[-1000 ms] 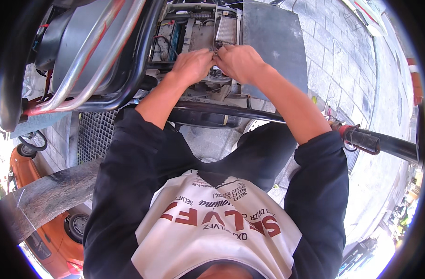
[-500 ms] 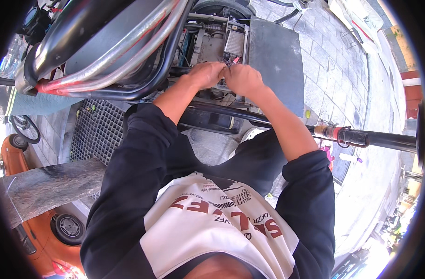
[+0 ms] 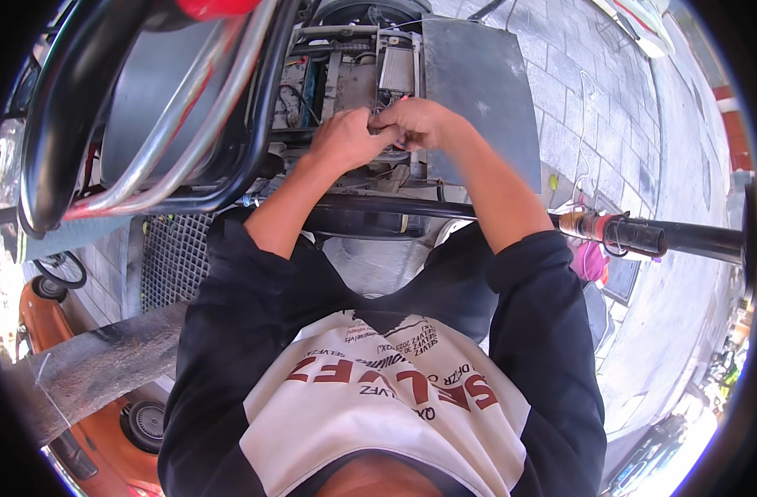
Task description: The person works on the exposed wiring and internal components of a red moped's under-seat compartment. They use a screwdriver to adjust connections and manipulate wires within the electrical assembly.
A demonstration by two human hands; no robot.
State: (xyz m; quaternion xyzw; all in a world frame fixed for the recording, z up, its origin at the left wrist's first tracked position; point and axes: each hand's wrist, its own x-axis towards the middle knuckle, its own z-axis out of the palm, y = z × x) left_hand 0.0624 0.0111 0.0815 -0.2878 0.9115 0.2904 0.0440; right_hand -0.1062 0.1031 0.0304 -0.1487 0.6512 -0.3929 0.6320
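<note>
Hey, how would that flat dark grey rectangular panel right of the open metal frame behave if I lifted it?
The flat dark grey rectangular panel would probably stay stiff, since its face shows no folds or sag. Being broad and flat, it seems unlikely to roll. Pale smudges hint at dust, so it might feel slightly slippery.

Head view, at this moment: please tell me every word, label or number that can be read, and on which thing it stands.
I quote none; only place and look.
White shirt: large red letters, upside down in the view.
Same shirt: smaller dark print, the tiniest too small to read.
Open machine: no text I can make out.
</note>
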